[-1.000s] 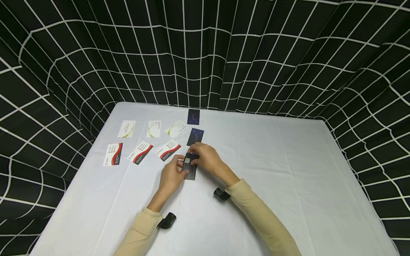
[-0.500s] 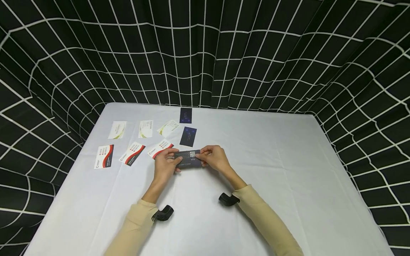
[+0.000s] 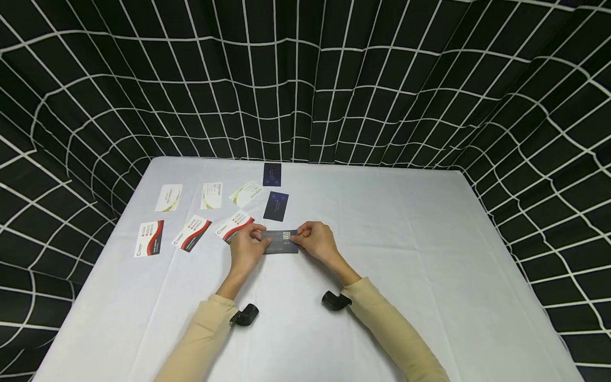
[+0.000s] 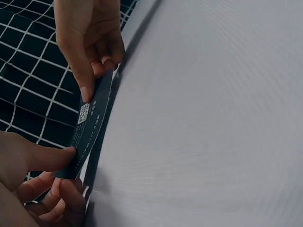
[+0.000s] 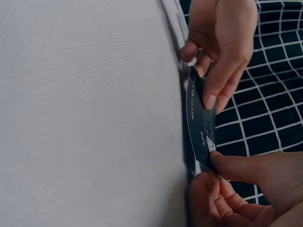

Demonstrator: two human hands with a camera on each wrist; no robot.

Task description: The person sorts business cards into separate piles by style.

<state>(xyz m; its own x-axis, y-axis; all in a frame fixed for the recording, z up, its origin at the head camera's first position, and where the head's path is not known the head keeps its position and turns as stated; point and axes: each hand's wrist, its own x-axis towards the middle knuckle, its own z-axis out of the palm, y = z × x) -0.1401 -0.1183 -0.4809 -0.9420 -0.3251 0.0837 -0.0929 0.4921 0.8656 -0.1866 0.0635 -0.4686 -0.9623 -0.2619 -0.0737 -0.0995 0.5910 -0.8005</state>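
A dark business card [image 3: 280,241] with a small QR code is held crosswise between both hands, just above the white table [image 3: 406,254]. My left hand [image 3: 245,248] pinches its left end with thumb on top. My right hand [image 3: 316,241] pinches its right end. In the left wrist view the dark card [image 4: 90,127] runs from my left hand [image 4: 33,179] up to my right hand [image 4: 90,42]. In the right wrist view the dark card [image 5: 199,125] bows slightly between my right hand [image 5: 236,189] and my left hand [image 5: 220,42].
Several business cards lie at the table's far left: white-green ones [image 3: 168,197] in the back row, red-black-white ones [image 3: 148,238] in front, two dark blue cards [image 3: 276,206] beside them. Black grid-patterned cloth [image 3: 305,79] surrounds the table.
The dark card has turned from lengthwise to crosswise between the hands; both hands now pinch its ends. The head view shifted slightly.
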